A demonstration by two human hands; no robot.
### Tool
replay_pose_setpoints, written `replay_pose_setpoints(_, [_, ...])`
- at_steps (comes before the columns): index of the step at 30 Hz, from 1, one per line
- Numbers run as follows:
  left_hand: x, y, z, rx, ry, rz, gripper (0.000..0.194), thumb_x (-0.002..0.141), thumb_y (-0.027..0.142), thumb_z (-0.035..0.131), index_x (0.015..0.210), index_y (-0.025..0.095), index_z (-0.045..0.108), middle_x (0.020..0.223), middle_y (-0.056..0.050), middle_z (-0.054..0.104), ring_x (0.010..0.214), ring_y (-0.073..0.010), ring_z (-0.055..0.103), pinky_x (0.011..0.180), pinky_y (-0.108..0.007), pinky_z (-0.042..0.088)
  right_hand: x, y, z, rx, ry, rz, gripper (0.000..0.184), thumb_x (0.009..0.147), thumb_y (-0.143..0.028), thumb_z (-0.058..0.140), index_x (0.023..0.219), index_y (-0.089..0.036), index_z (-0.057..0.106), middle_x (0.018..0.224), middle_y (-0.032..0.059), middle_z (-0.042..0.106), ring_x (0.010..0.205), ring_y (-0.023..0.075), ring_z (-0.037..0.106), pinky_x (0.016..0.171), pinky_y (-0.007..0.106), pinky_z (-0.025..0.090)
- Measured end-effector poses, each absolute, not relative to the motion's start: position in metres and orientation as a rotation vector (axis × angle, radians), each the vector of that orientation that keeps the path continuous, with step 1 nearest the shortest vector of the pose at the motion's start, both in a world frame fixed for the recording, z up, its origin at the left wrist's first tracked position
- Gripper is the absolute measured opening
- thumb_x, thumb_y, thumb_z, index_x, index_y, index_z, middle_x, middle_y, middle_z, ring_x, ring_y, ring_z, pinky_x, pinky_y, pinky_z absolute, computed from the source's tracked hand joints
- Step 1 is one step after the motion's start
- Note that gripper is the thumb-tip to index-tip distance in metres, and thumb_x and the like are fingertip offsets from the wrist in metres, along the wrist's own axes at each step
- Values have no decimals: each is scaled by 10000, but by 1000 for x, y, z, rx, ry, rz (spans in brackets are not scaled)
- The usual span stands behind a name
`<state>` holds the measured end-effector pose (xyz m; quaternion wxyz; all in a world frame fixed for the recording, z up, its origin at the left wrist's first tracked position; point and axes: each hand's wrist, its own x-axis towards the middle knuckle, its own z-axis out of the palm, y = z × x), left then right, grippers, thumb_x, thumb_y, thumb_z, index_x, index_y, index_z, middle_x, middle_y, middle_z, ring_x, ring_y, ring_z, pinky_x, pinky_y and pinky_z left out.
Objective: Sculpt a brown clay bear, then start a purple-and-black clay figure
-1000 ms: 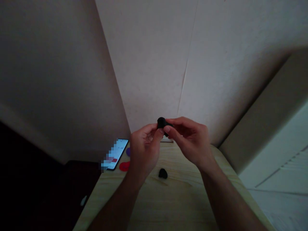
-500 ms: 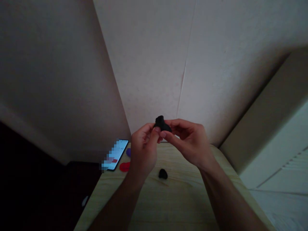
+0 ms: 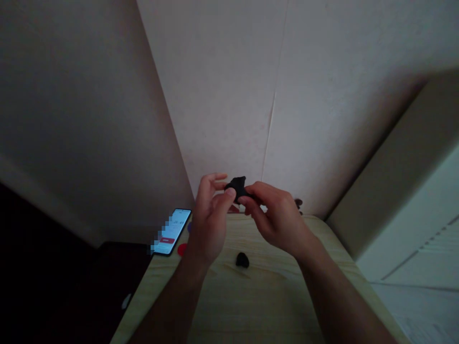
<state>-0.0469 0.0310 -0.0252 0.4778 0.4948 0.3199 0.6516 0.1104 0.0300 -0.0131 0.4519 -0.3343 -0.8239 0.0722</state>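
Between my hands, above the table, is a black, unevenly shaped lump (image 3: 237,187) that looks like modelling clay. My left hand (image 3: 211,224) pinches its left side with the thumb in front, while the upper fingers stick out behind. On its right side, the thumb and fingers of my right hand (image 3: 278,210) are closed on it. Below the hands, a smaller black piece (image 3: 242,260) lies on the tabletop. A red piece (image 3: 182,249) and a purple piece (image 3: 190,227) are partly hidden behind my left hand.
A phone (image 3: 172,234) with a lit screen lies at the left edge of the light wooden table (image 3: 251,306). Walls meet in a corner behind it. Small dark items (image 3: 298,205) show behind my right hand. A pale cabinet (image 3: 409,224) stands on the right.
The held black lump has been turned and its shape looks different. My left fingers have spread and lifted a little; both hands have shifted slightly left. The piece on the table stays put.
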Motion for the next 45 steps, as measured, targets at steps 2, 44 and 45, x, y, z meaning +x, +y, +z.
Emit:
replay_pose_setpoints(2, [-47,29,-25,1375,838,1682,343,902,304,743,1231,243,670,1138,-48,683,931,-176,696,757,-270,590,112,31,-14,-857,-1987,266,198,1044,-272,574,875,-199,644,756,22,681,671,151,617,626,279,451])
replay_pose_setpoints(44, [-48,21,-26,1764,1196,1681,247,1035,315,582,1066,193,795,903,-40,815,776,-189,764,672,-265,576,101,18,-15,-617,-1811,-83,160,963,-121,684,1069,-122,804,922,99,793,801,163,743,708,277,611])
replay_pose_setpoints(45, [-48,21,-25,1752,1188,1661,251,1036,314,582,1076,190,798,933,-46,819,802,-198,767,672,-271,575,101,19,-15,-614,-1824,-75,151,963,-126,690,1059,-114,806,922,101,792,805,162,742,712,274,610])
